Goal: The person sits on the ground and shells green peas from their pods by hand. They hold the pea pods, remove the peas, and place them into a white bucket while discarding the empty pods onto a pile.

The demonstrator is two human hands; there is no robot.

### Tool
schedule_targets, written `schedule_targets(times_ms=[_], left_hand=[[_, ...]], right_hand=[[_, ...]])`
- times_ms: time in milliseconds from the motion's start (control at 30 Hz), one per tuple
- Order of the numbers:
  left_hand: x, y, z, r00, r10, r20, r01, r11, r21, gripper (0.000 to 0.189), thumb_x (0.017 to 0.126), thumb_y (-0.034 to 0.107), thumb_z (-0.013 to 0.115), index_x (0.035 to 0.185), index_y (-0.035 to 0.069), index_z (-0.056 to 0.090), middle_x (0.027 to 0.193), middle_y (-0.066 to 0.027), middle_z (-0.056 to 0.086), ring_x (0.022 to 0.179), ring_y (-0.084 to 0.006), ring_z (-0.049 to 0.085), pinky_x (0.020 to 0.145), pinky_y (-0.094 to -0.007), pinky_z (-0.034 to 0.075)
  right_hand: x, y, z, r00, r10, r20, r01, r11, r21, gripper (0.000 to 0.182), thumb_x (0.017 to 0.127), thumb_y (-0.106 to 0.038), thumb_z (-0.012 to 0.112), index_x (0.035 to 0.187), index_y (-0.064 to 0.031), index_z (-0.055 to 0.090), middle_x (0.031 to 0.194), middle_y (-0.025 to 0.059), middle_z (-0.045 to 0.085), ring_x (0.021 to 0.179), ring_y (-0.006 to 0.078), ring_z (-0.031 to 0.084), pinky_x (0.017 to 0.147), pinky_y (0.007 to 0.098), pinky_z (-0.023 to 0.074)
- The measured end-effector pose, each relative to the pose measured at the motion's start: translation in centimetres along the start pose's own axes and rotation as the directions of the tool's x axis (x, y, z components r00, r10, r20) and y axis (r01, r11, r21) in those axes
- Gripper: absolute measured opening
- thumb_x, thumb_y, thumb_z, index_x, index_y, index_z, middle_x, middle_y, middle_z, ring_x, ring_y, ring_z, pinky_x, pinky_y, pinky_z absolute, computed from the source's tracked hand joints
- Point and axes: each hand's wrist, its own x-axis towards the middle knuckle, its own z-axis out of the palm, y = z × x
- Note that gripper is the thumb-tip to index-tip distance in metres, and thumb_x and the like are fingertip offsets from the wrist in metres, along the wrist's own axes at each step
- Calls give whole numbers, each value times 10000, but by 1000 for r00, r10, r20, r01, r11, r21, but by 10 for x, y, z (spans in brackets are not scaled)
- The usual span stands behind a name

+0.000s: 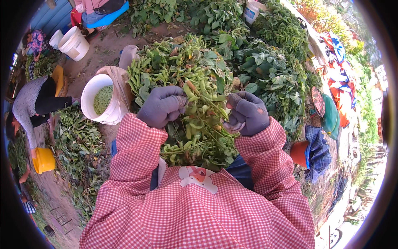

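A leafy heap of green soybean plants [192,130] with plump pods lies on my lap and in front of me. My left hand [163,107], in a grey glove, is closed with thumb and forefinger together at a pod-bearing stem; part of its grip is hidden. Opposite it, my right hand [247,113] pinches the end of a green pod [220,98]. That glove is worn through, and bare fingertips show. Left of the heap, a white bucket [88,102] holds shelled green beans [103,99].
More bean plants [267,65] are piled ahead and right. At left, a bent-over person [34,96] reaches into a yellow bucket [44,160]. Another white bucket [74,43] stands near a seated person [93,12]. A red bucket [299,154] with plaid cloth is at right.
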Motion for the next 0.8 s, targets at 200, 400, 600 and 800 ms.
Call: schedule_targets(times_ms=[200,400,600,800], left_hand=[[2,29,-18,987,154,-41,-159,966,-202,161,813,41,530,934,-63,559,688,-79,564,432,-62,406,398,-205,293],[4,-22,-12,938,31,-346,-153,931,-331,200,788,-12,510,968,-89,547,702,-82,565,472,-82,435,411,-200,321],[-3,-34,12,1000,26,5,-19,825,-564,207,885,114,522,989,-59,570,748,-75,587,478,-85,432,417,-204,321],[14,-68,48,878,-451,-159,372,853,-367,219,889,153,550,1006,-27,589,744,-33,575,487,-44,414,439,-162,319]], right_hand=[[-15,-9,42,999,14,-41,-17,997,-80,278,822,-140,591,963,89,523,607,42,520,424,114,452,427,260,419],[12,42,18,999,10,-46,-14,996,-83,307,837,-165,576,968,106,515,582,35,509,452,117,474,455,270,436],[18,61,8,998,-2,-70,-6,994,-107,299,853,-159,591,989,104,548,614,51,554,456,117,505,455,258,434],[18,71,9,938,-347,-19,260,736,-626,159,847,-135,610,897,16,614,702,106,627,576,184,608,511,285,469]])
